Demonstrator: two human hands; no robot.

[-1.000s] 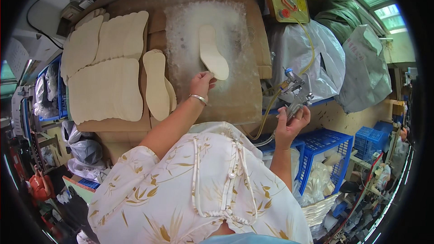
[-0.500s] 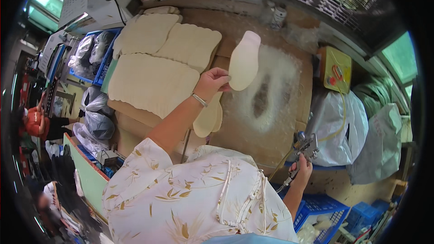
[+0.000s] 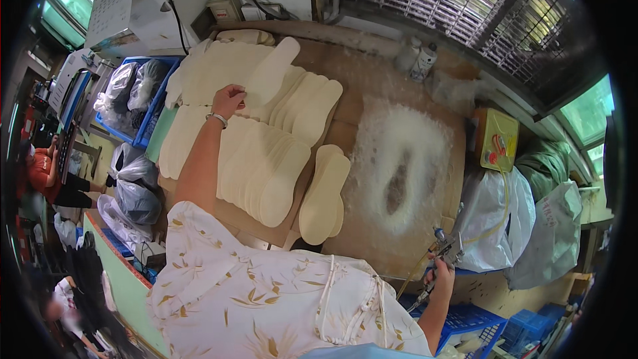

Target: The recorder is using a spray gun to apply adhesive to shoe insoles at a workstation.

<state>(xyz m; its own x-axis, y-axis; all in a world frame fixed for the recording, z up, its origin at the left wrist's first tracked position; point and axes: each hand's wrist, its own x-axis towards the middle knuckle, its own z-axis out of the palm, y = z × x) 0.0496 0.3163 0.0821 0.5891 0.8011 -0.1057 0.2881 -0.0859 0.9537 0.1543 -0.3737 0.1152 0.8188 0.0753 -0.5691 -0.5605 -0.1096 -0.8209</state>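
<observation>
My left hand [image 3: 229,100] is over the far-left rows of cream insoles, its fingers pinched on the near end of a paler insole [image 3: 274,73]. That insole slants up and right across the overlapping insoles [image 3: 266,166] beneath it. Low at the right, my right hand [image 3: 441,275] is wrapped round the handle of a metal spray gun [image 3: 450,250], which has a yellowish hose. A small pile of insoles [image 3: 325,193] lies apart, just right of the near row. Farther right, the brown board [image 3: 359,246] bears a white, sole-shaped ring of spray residue [image 3: 428,159].
Two bottles [image 3: 421,61] stand at the back below a grated window. A yellow container [image 3: 497,139] and plastic bags [image 3: 498,219] flank the board on the right. Blue crates [image 3: 465,319] sit low right; another blue crate [image 3: 143,133] holds bagged items at left. A person in red [image 3: 43,176] is far left.
My left hand has carried the insole from above the sprayed area leftward onto the far rows. My right hand still grips the spray gun, slightly lower in view.
</observation>
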